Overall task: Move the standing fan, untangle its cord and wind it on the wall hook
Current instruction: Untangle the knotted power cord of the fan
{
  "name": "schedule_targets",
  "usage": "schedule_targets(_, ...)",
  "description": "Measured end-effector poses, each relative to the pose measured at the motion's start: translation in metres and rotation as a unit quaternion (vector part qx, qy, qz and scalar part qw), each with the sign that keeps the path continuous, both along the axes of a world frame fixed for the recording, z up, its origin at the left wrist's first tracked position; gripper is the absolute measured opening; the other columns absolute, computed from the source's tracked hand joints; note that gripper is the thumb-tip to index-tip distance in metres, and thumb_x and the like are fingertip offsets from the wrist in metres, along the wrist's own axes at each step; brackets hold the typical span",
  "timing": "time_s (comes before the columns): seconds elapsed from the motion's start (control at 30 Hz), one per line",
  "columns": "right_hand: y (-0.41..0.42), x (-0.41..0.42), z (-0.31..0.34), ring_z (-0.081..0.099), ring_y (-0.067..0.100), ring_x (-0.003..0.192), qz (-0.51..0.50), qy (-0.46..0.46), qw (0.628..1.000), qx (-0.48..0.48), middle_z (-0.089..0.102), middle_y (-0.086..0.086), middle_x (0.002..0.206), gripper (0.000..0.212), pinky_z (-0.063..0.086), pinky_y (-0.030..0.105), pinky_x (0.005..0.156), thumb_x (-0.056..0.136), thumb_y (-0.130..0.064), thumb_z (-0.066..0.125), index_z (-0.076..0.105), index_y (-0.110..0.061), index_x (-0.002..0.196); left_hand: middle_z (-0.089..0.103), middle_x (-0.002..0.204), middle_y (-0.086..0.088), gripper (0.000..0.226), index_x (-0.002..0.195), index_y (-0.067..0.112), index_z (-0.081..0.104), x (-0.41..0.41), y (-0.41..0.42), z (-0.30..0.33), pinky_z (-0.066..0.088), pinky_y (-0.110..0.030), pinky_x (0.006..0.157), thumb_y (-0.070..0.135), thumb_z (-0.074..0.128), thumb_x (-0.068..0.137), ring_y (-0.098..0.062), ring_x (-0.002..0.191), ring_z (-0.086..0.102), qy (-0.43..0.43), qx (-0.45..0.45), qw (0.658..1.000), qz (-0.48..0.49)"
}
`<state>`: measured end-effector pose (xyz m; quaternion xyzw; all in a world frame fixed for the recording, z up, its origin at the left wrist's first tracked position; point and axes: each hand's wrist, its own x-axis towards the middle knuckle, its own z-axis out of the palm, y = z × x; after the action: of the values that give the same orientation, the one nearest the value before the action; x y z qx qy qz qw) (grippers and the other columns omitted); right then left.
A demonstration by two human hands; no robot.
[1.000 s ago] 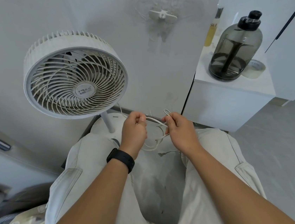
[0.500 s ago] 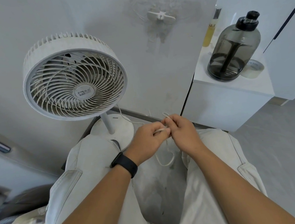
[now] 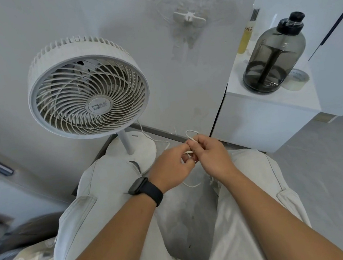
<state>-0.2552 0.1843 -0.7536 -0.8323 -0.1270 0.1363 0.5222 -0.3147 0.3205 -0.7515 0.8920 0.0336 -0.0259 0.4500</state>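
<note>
- Where writing can be read, the tall yellow bottle (image 3: 246,35) on the white cabinet top (image 3: 274,99) shows "SK-II"; the badge of the white round-headed standing fan (image 3: 87,87) is too small to read.
- Left hand (image 3: 173,166), black band at the wrist, and right hand (image 3: 210,154) meet fingertip to fingertip, each pinching the thin white cord (image 3: 190,133).
- One loop stands above the fingers; slack hangs below.
- Cord trails to the fan's base by the wall.
- White wall hook (image 3: 188,17) sits above, bare.
- Smoky grey water jug (image 3: 273,54) stands beside the bottle.

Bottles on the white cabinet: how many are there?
2: a large dark bottle at the front, and a slim yellow bottle behind it, by the wall. More may be hidden.
</note>
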Motion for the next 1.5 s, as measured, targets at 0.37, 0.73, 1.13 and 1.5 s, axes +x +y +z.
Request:
schedule_targets(0.37,0.005,0.001,0.001,0.047,0.01,0.059,-0.012,0.057,0.995,0.084,0.06,-0.006,0.061,0.024,0.039,0.03,0.063,0.105,-0.029,0.053,0.072,-0.021,0.094,0.051,0.058,0.013,0.031,0.074,0.019,0.062,0.008,0.017,0.017,0.041,-0.028,0.065,0.028,0.058,0.103,-0.009,0.061,0.046,-0.103,-0.266,0.884,0.371)
schedule_targets(0.73,-0.001,0.001,0.002,0.054,0.004,0.059,-0.008,0.012,0.999,0.044,0.059,-0.011,0.059,0.025,0.044,0.017,0.061,0.105,-0.023,0.054,0.072,-0.017,0.089,0.065,0.068,0.003,0.022,0.09,0.023,0.074,0.002,0.0,-0.005,0.045,-0.033,0.062,0.031,0.058,0.103,-0.01,0.061,0.054,-0.048,-0.043,0.996,0.055)
schedule_targets(1.13,0.002,0.003,0.001,0.051,-0.001,0.054,-0.053,-0.013,0.998,-0.004,0.064,-0.003,0.065,0.027,0.04,0.013,0.054,0.104,-0.025,0.052,0.068,-0.016,0.085,0.066,0.083,0.01,0.014,0.099,0.025,0.072,0.004,0.003,-0.003,0.051,-0.033,0.071,0.029,0.058,0.1,-0.008,0.074,0.058,-0.08,-0.038,0.981,0.174)
schedule_targets(1.5,-0.003,0.005,0.004,0.053,-0.001,0.057,-0.041,-0.032,0.999,-0.01,0.064,-0.004,0.065,0.026,0.041,0.015,0.058,0.106,-0.025,0.05,0.069,-0.019,0.089,0.072,0.075,0.012,0.012,0.091,0.024,0.078,0.007,0.0,-0.001,0.046,-0.013,0.063,0.024,0.068,0.097,-0.001,0.071,0.063,-0.058,-0.136,0.97,0.191)
